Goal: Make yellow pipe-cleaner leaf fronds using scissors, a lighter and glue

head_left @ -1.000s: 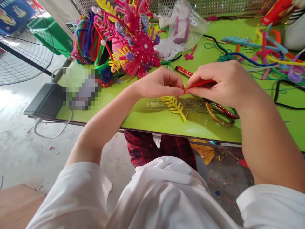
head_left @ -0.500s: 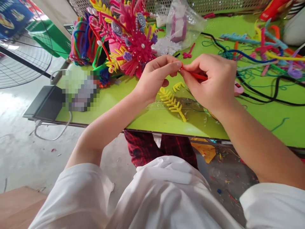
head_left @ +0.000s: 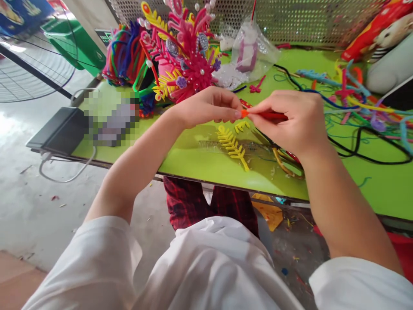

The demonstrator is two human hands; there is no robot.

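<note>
My left hand [head_left: 208, 107] and my right hand [head_left: 290, 120] meet above the green table [head_left: 200, 165], both pinching a thin red-orange pipe cleaner [head_left: 264, 115]. The left fingertips grip its end and the right hand holds the length behind. Directly below the hands a yellow feather-shaped pipe-cleaner piece [head_left: 232, 145] lies on a clear ruler [head_left: 209, 145], with a smaller yellow piece [head_left: 241, 125] beside it.
A pink and yellow beaded pipe-cleaner ornament [head_left: 189, 58] stands at the back left next to a bundle of coloured pipe cleaners [head_left: 124, 56]. A clear bag [head_left: 248, 49], loose pipe cleaners [head_left: 355, 90], a black cable [head_left: 364, 150] and scissors [head_left: 287, 165] lie to the right. A fan [head_left: 35, 64] stands left.
Both hands have dropped slightly toward the table and drawn a bit apart along the red pipe cleaner. The camera tilted up a little.
</note>
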